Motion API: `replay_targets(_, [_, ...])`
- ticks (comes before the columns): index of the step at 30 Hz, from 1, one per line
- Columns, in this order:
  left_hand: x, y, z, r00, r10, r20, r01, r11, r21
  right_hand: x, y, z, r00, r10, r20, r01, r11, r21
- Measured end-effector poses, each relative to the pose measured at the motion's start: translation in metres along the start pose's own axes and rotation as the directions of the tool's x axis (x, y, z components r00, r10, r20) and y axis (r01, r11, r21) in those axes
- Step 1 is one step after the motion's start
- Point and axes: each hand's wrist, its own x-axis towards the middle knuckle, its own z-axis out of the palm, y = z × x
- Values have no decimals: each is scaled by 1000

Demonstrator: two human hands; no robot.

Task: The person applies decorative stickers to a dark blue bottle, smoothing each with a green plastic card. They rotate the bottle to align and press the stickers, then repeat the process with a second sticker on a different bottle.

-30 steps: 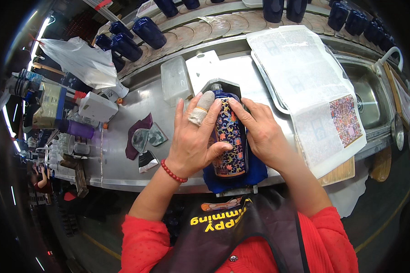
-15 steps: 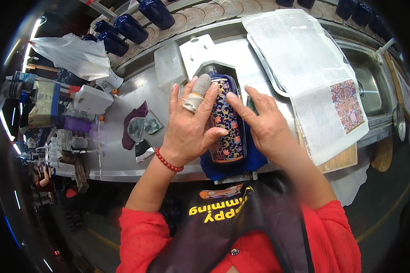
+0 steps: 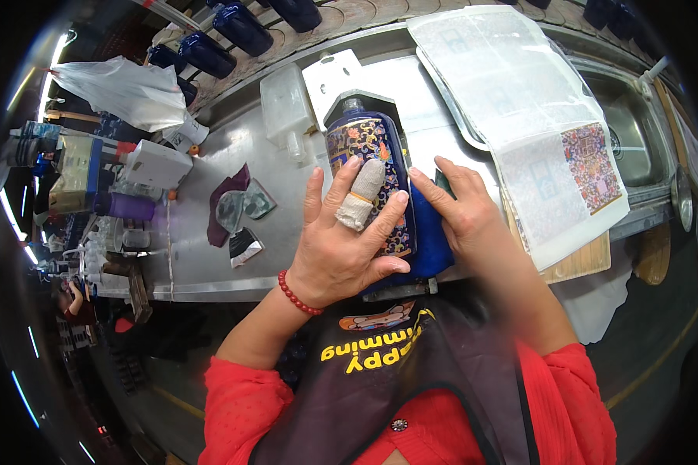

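So: left hand point(image 3: 341, 246), grey fabric fingerstall point(image 3: 368, 180), over glossy flower-patterned bottle point(image 3: 364, 133).

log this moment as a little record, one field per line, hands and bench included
left hand: open, laid on the patterned bottle, cloth cover on one finger
right hand: open, beside the bottle, contact unclear
bottle: lying, neck pointing away from the person
blue pad: showing right of the bottle
metal bench: clear box left, white sheets right
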Motion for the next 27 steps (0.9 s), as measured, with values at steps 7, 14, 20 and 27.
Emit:
replay_targets(7, [-17,9,5,994,7,-105,-22,988,-150,39,-26,-9,917,398,-33,-282,704,652])
replay_targets(14, [-31,20,31,975,-166,-150,142,977,-160,31,-14,21,850,513,118,-371,426,825])
replay_targets(20, [-28,20,30,972,-160,-171,137,981,-141,14,-1,25,872,488,42,-303,470,829])
replay_targets(27, [-25,32,26,982,-13,-186,26,997,69,6,2,17,831,551,76,-299,327,896])
